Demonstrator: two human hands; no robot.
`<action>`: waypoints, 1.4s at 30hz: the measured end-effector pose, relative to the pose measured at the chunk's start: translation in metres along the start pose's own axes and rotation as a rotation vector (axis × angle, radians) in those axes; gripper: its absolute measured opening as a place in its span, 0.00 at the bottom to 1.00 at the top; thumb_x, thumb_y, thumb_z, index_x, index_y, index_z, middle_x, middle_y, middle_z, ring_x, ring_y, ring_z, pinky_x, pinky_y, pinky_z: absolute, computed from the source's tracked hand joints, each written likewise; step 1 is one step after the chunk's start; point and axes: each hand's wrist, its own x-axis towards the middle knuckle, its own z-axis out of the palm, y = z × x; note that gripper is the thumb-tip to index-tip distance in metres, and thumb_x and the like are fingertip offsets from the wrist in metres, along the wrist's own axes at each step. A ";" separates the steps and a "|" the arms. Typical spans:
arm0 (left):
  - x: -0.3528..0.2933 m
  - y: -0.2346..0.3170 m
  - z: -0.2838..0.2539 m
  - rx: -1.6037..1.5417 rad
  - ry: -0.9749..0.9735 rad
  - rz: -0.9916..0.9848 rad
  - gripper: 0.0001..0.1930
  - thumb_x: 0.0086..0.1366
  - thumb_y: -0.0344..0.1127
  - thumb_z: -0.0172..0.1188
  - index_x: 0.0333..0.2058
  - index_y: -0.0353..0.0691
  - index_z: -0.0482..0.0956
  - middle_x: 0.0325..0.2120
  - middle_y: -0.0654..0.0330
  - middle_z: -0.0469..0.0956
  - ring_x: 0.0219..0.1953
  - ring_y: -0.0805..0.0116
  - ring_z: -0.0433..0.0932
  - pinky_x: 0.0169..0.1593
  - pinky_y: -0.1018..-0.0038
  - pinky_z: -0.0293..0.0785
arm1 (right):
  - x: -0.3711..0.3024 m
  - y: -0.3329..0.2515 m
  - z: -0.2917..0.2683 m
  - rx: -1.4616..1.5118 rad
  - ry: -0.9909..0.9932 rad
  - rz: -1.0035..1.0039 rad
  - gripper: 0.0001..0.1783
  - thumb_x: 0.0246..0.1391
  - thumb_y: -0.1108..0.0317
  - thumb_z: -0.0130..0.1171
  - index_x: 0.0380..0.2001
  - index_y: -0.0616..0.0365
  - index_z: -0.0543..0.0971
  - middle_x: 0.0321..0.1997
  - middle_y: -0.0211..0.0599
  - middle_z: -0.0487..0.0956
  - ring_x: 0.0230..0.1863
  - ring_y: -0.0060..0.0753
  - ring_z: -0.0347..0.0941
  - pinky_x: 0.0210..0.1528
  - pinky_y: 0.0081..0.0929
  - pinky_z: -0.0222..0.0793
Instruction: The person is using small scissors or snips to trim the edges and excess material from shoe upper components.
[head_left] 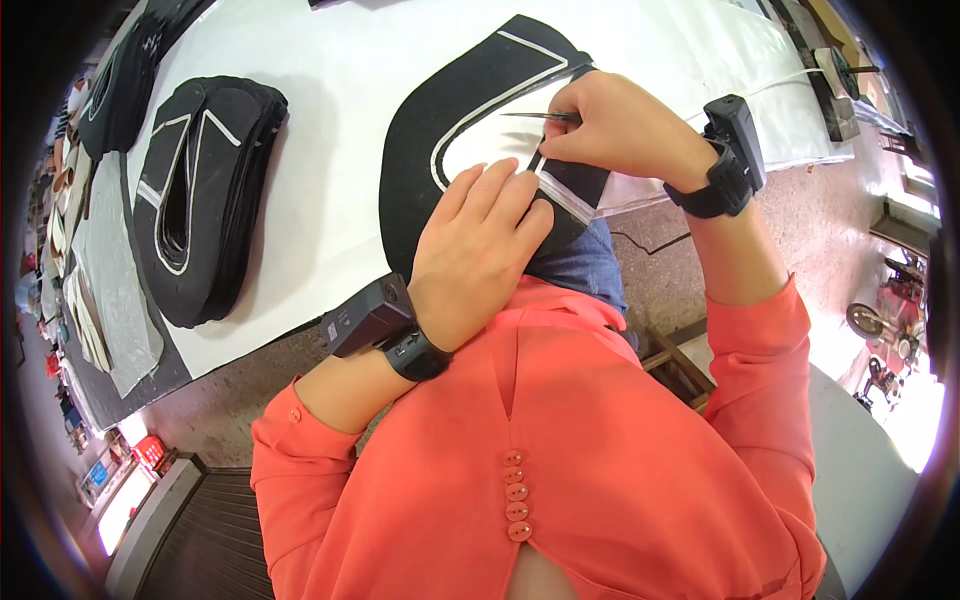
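Observation:
A black U-shaped shoe-upper piece (415, 150) lies on the white tabletop, a pale line following its inner edge. My left hand (477, 235) rests on its near side, fingers stretched out and lying flat beside the inner opening. Above the right arm of the piece, my right hand (615, 125) is closed around a slim, pointed metal tool (545, 116) whose tip points left over the opening. A narrow dark strip (538, 160) runs down from under the right fingers toward my left fingertips. Whether those fingers also pinch it is hidden.
To the left stands a stack of similar black pieces (215, 200) with white lines, and another dark stack (120, 100) is farther back. Clear plastic sheeting (120, 290) lies along the left edge of the white-covered table (320, 190). A dark cable (650, 245) is below, at right.

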 end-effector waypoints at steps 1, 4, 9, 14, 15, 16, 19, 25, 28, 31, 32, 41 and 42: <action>-0.001 0.001 0.001 0.006 0.006 -0.019 0.11 0.59 0.31 0.58 0.42 0.39 0.77 0.52 0.56 0.76 0.60 0.55 0.72 0.66 0.57 0.66 | 0.001 0.001 0.001 -0.018 -0.006 -0.001 0.15 0.48 0.61 0.67 0.28 0.66 0.83 0.21 0.36 0.78 0.24 0.25 0.72 0.30 0.27 0.69; -0.003 0.001 0.003 0.028 -0.002 -0.039 0.10 0.60 0.31 0.58 0.42 0.40 0.77 0.57 0.58 0.76 0.63 0.55 0.71 0.67 0.55 0.64 | -0.002 0.007 0.002 0.059 0.012 -0.026 0.14 0.48 0.62 0.67 0.28 0.65 0.82 0.21 0.36 0.78 0.24 0.25 0.73 0.32 0.26 0.69; -0.002 0.002 0.003 0.051 -0.013 -0.039 0.07 0.63 0.31 0.57 0.40 0.41 0.77 0.59 0.58 0.76 0.64 0.57 0.72 0.68 0.56 0.62 | -0.005 0.016 -0.016 0.011 0.047 -0.081 0.12 0.50 0.64 0.69 0.27 0.65 0.82 0.21 0.35 0.77 0.24 0.23 0.71 0.31 0.25 0.68; -0.001 0.002 0.003 0.071 -0.024 -0.038 0.07 0.64 0.31 0.56 0.40 0.41 0.77 0.59 0.59 0.76 0.64 0.58 0.72 0.69 0.56 0.62 | 0.000 0.025 -0.019 0.099 0.073 0.017 0.13 0.51 0.64 0.69 0.27 0.64 0.82 0.19 0.29 0.74 0.23 0.19 0.66 0.28 0.25 0.64; -0.001 0.003 0.003 0.071 -0.023 -0.038 0.07 0.64 0.31 0.56 0.40 0.41 0.77 0.59 0.59 0.76 0.64 0.58 0.72 0.69 0.56 0.62 | 0.001 0.025 -0.018 0.119 0.062 0.041 0.13 0.50 0.63 0.69 0.27 0.64 0.82 0.19 0.28 0.74 0.23 0.19 0.66 0.28 0.24 0.64; -0.001 0.003 0.002 0.067 -0.028 -0.038 0.07 0.63 0.31 0.55 0.40 0.41 0.77 0.59 0.58 0.76 0.63 0.58 0.72 0.69 0.57 0.62 | 0.002 0.024 -0.018 0.118 0.062 0.041 0.13 0.50 0.63 0.69 0.27 0.64 0.82 0.19 0.28 0.74 0.23 0.19 0.66 0.28 0.24 0.64; -0.001 0.003 0.002 0.043 -0.017 -0.046 0.08 0.63 0.31 0.55 0.41 0.40 0.78 0.57 0.58 0.77 0.62 0.57 0.72 0.68 0.57 0.63 | 0.003 0.023 -0.017 0.103 0.057 0.083 0.13 0.50 0.63 0.70 0.27 0.64 0.82 0.19 0.29 0.74 0.22 0.19 0.66 0.27 0.24 0.63; 0.003 0.005 -0.010 -0.038 -0.063 -0.072 0.12 0.60 0.29 0.58 0.44 0.38 0.79 0.53 0.59 0.78 0.60 0.54 0.73 0.64 0.56 0.67 | -0.011 0.014 0.005 0.099 0.089 0.084 0.14 0.50 0.62 0.69 0.25 0.65 0.81 0.16 0.34 0.74 0.20 0.22 0.69 0.25 0.27 0.66; -0.002 0.005 -0.010 -0.026 -0.065 -0.051 0.13 0.60 0.29 0.60 0.45 0.38 0.79 0.53 0.59 0.78 0.60 0.54 0.73 0.64 0.56 0.67 | -0.025 -0.004 0.018 0.139 0.119 0.159 0.15 0.50 0.62 0.68 0.24 0.66 0.80 0.16 0.34 0.73 0.20 0.23 0.67 0.26 0.27 0.65; -0.010 0.002 -0.009 0.000 -0.054 -0.007 0.13 0.61 0.30 0.58 0.46 0.37 0.78 0.55 0.56 0.77 0.62 0.54 0.71 0.66 0.55 0.65 | -0.027 -0.001 0.020 0.187 0.127 0.167 0.14 0.50 0.63 0.67 0.25 0.65 0.80 0.17 0.33 0.74 0.21 0.22 0.67 0.27 0.26 0.66; -0.012 0.001 -0.009 0.008 -0.074 0.010 0.14 0.62 0.30 0.55 0.47 0.36 0.77 0.56 0.53 0.76 0.63 0.54 0.69 0.67 0.54 0.64 | -0.028 0.000 0.018 0.190 0.129 0.170 0.14 0.50 0.63 0.67 0.25 0.65 0.80 0.17 0.33 0.74 0.21 0.22 0.67 0.27 0.26 0.66; -0.014 -0.001 -0.007 -0.004 -0.073 0.043 0.15 0.62 0.29 0.55 0.48 0.35 0.77 0.57 0.52 0.76 0.63 0.54 0.70 0.68 0.55 0.64 | -0.019 0.008 -0.001 0.145 0.155 -0.080 0.14 0.46 0.62 0.66 0.25 0.64 0.83 0.19 0.41 0.77 0.21 0.35 0.74 0.30 0.31 0.70; -0.013 -0.002 -0.007 -0.002 -0.073 0.041 0.15 0.62 0.29 0.55 0.48 0.35 0.77 0.57 0.52 0.76 0.63 0.54 0.70 0.68 0.55 0.64 | -0.018 0.006 -0.001 0.147 0.154 -0.082 0.14 0.46 0.62 0.66 0.25 0.64 0.83 0.19 0.41 0.77 0.21 0.35 0.74 0.30 0.31 0.70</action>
